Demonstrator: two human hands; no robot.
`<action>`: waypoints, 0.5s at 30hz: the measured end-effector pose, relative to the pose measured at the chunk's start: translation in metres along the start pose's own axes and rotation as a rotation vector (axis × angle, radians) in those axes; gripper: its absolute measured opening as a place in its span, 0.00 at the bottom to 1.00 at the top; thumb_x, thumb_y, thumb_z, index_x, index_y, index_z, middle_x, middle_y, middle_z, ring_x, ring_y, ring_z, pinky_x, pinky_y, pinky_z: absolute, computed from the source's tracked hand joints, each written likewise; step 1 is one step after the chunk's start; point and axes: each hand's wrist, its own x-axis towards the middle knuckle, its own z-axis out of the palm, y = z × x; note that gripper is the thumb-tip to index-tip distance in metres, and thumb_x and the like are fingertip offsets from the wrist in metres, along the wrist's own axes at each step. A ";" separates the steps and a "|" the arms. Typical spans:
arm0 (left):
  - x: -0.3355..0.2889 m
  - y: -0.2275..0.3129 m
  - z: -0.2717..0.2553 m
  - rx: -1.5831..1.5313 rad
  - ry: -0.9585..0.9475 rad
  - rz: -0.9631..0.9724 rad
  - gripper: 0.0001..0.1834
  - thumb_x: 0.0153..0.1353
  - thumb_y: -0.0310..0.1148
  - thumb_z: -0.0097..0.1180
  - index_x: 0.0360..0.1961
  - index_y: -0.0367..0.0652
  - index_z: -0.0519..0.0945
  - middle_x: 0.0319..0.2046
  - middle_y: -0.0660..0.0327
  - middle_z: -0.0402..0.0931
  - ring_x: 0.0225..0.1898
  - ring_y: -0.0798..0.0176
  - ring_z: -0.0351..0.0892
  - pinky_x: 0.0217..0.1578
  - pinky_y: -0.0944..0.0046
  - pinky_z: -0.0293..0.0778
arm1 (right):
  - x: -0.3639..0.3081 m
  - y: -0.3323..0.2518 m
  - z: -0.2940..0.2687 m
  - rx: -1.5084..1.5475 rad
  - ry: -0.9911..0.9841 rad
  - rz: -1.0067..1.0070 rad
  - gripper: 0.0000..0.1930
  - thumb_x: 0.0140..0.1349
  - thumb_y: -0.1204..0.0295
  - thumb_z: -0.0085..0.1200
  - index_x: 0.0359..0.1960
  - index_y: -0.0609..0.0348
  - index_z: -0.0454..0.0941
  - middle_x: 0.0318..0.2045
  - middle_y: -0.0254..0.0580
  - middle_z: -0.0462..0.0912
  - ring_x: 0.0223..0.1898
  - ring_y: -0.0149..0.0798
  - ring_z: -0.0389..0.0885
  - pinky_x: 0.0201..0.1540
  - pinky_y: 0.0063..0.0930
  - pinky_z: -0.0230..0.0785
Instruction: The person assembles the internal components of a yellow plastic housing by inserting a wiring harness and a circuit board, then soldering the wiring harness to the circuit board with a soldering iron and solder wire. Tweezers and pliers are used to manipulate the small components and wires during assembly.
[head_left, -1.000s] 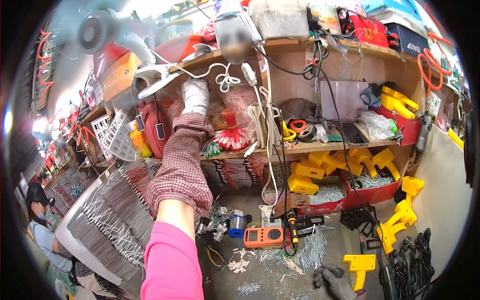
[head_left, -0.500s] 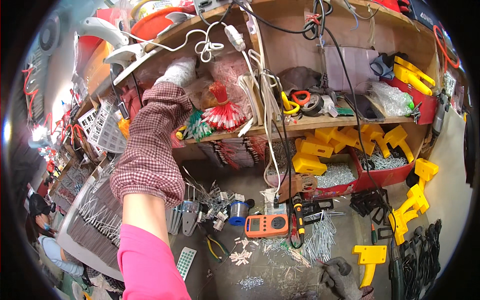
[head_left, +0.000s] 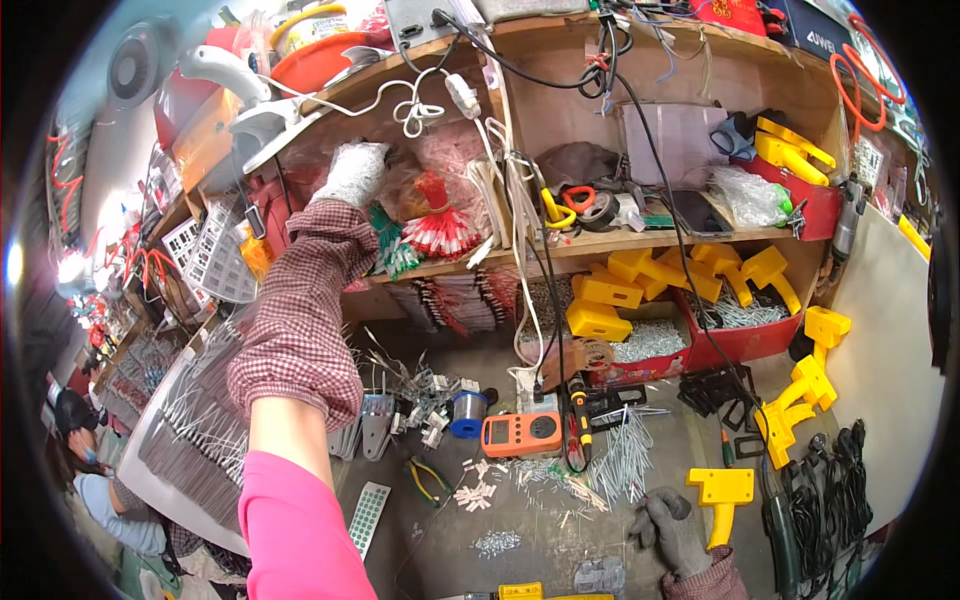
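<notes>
My left hand (head_left: 355, 172), in a light grey glove, reaches into the upper left shelf compartment among clear plastic bags. Its fingertips are hidden, so what it touches does not show. Just right of that wrist stand a bundle of green-and-white leads (head_left: 393, 245) and a bundle of red leads with white ends (head_left: 440, 222). My right hand (head_left: 672, 530), in a dark grey glove, rests at the lower right of the bench with its fingers loosely bent, somewhat apart, and nothing visible in them. Beside it lies a yellow plastic tool housing (head_left: 722, 490).
An orange meter (head_left: 521, 436), a solder spool (head_left: 468, 414), pliers (head_left: 428, 482) and loose screws (head_left: 625, 460) cover the bench's middle. Red bins (head_left: 745, 340) with yellow housings sit behind. Cables (head_left: 690, 215) hang before the shelf. Black cords (head_left: 830, 490) lie at right.
The view has shifted, bringing more of the bench's near edge into sight. My right hand and its sleeve show more fully; my left hand stays in the shelf compartment.
</notes>
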 end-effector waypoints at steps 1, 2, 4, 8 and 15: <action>-0.003 0.004 -0.003 -0.023 0.032 -0.033 0.16 0.57 0.33 0.55 0.47 0.51 0.84 0.38 0.53 0.84 0.45 0.47 0.81 0.48 0.48 0.75 | 0.000 0.000 -0.001 0.015 0.009 0.015 0.19 0.72 0.56 0.47 0.39 0.65 0.72 0.22 0.43 0.81 0.19 0.30 0.74 0.23 0.22 0.66; -0.008 0.006 -0.005 -0.024 0.033 -0.034 0.16 0.57 0.33 0.55 0.47 0.51 0.84 0.38 0.53 0.84 0.45 0.47 0.81 0.48 0.48 0.75 | 0.000 0.003 -0.002 0.013 0.010 0.015 0.19 0.72 0.56 0.47 0.39 0.65 0.72 0.22 0.43 0.81 0.19 0.30 0.74 0.23 0.22 0.66; -0.017 0.009 -0.014 -0.061 0.147 -0.005 0.16 0.58 0.31 0.53 0.48 0.52 0.84 0.42 0.54 0.82 0.47 0.46 0.78 0.47 0.47 0.75 | -0.004 0.009 -0.004 0.060 0.002 -0.033 0.17 0.72 0.61 0.46 0.42 0.66 0.71 0.23 0.45 0.81 0.19 0.29 0.75 0.23 0.21 0.68; -0.029 0.008 -0.028 -0.045 0.224 -0.018 0.20 0.55 0.27 0.54 0.50 0.53 0.82 0.44 0.51 0.80 0.47 0.46 0.78 0.50 0.48 0.74 | -0.011 0.002 -0.002 0.070 0.061 -0.025 0.16 0.72 0.61 0.45 0.40 0.66 0.72 0.23 0.43 0.80 0.20 0.29 0.74 0.24 0.21 0.67; -0.193 0.185 -0.136 -1.667 -0.193 -0.056 0.17 0.66 0.32 0.57 0.52 0.35 0.78 0.41 0.64 0.77 0.40 0.71 0.75 0.44 0.66 0.74 | -0.009 -0.002 0.000 -0.276 0.110 -0.395 0.15 0.71 0.61 0.46 0.42 0.61 0.73 0.25 0.36 0.79 0.23 0.27 0.75 0.26 0.19 0.67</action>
